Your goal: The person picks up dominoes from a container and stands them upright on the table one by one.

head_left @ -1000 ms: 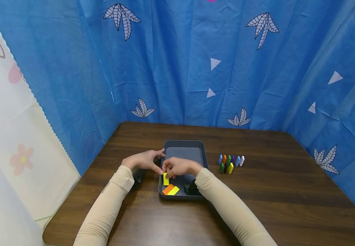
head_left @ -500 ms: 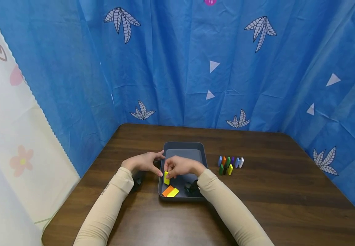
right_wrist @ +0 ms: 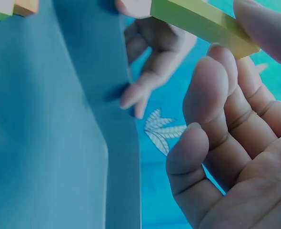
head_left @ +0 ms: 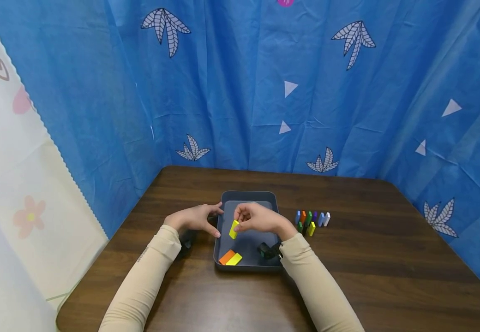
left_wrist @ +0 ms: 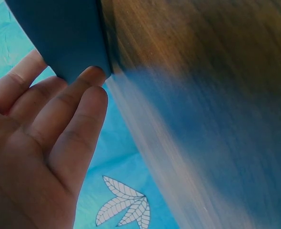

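Note:
My right hand (head_left: 261, 218) pinches a yellow domino-like block (head_left: 233, 229) between thumb and fingers, above the dark grey tray (head_left: 246, 268). In the right wrist view the yellow block (right_wrist: 205, 24) is tilted, its end at the thumb. My left hand (head_left: 194, 218) is at the tray's left side, thumb and fingers spread apart. The left wrist view has its fingers (left_wrist: 85, 119) against the outside of the tray wall (left_wrist: 76, 36). An orange block (head_left: 226, 257) and another yellow block (head_left: 234, 259) lie side by side in the tray's near left corner.
Right of the tray, several coloured blocks stand upright on the wooden table (head_left: 369, 258), among them a white block (head_left: 327, 219), an orange block (head_left: 303, 216) and a yellow block (head_left: 311, 228). A blue curtain (head_left: 231, 83) hangs behind the table.
My right hand has lifted the yellow block from the tray's left side and moved it up and to the right. The left hand has stayed at the tray's left side.

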`<state>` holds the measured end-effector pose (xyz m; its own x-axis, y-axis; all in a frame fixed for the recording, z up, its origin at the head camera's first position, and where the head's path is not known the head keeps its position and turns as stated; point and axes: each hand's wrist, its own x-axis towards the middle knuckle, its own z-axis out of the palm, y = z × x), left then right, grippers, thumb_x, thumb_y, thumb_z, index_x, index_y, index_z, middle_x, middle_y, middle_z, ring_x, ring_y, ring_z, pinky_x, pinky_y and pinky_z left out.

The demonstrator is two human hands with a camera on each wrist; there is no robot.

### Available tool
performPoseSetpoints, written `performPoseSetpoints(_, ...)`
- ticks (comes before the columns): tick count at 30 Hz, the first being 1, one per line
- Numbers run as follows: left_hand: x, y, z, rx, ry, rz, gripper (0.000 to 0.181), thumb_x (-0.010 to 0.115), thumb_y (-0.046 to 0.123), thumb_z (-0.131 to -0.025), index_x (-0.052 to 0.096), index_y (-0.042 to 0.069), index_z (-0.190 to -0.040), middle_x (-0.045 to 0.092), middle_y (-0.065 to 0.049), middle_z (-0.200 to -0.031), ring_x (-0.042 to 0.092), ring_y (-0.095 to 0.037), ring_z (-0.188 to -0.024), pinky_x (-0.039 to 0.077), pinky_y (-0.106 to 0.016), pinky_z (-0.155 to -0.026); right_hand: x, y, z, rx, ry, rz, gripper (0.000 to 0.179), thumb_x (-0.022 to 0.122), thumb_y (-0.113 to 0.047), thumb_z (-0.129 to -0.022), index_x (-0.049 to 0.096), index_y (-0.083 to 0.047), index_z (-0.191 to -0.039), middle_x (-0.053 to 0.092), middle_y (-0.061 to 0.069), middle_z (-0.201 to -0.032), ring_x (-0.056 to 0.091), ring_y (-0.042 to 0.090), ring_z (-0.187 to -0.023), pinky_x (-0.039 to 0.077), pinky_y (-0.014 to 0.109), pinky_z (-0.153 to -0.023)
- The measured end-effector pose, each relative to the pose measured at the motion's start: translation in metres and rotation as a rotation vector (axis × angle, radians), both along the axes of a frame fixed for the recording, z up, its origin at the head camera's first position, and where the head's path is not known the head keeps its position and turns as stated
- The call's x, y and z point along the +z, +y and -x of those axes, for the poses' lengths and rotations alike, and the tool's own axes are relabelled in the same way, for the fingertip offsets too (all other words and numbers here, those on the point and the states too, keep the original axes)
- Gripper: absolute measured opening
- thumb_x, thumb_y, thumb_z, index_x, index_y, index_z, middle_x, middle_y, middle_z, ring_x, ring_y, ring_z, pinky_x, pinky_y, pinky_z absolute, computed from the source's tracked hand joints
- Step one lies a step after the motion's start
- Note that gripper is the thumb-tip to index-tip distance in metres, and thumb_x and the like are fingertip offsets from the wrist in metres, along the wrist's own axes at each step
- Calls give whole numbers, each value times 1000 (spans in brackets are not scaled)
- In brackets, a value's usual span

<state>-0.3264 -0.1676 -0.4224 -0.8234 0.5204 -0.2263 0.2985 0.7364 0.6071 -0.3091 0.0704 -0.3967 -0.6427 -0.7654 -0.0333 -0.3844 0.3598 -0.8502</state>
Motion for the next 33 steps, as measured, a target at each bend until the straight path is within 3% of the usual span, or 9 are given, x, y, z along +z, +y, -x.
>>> performPoseSetpoints(5,0,1,-1,5,0,-3,93,77,43,-62,33,14,-138,23,0,-147,33,-24,-129,32,-43,-102,6,14,1,-38,37,47,20,65,-10,-80,53,-1,-93,59,13,-80,54,25,-69,50,32,-66)
performPoseSetpoints(9,0,1,0,13,-6,-6,95,77,43,-62,31,15,-139,27,-1,-146,33,-24,-129,32,-43,-103,11,25,0,-53,40,110,21,64,-12,-80,51,-2,-92,58,12,-80,52,16,-66,50,30,-65)
performPoseSetpoints(20,-4,0,0,-3,23,8,90,77,44,-62,35,16,-137,21,2,-148,33,-23,-129,32,-44,-103,20,48,-4,-137,27,191,26,67,-16,-78,51,-2,-93,60,15,-86,55,39,-83,51,30,-68)
performPoseSetpoints(28,-4,-2,0,-6,13,-3,87,76,42,-64,37,16,-136,15,3,-150,31,-22,-130,32,-43,-103,46,57,-22,-194,67,172,20,63,-6,-81,51,4,-93,59,18,-87,59,22,-78,51,29,-69)
performPoseSetpoints(33,-1,-1,0,7,-8,-26,87,77,39,-64,36,16,-137,15,2,-149,30,-22,-131,31,-43,-103,49,69,-21,-230,94,190,20,63,-6,-81,51,4,-93,59,18,-86,58,21,-76,51,28,-68)
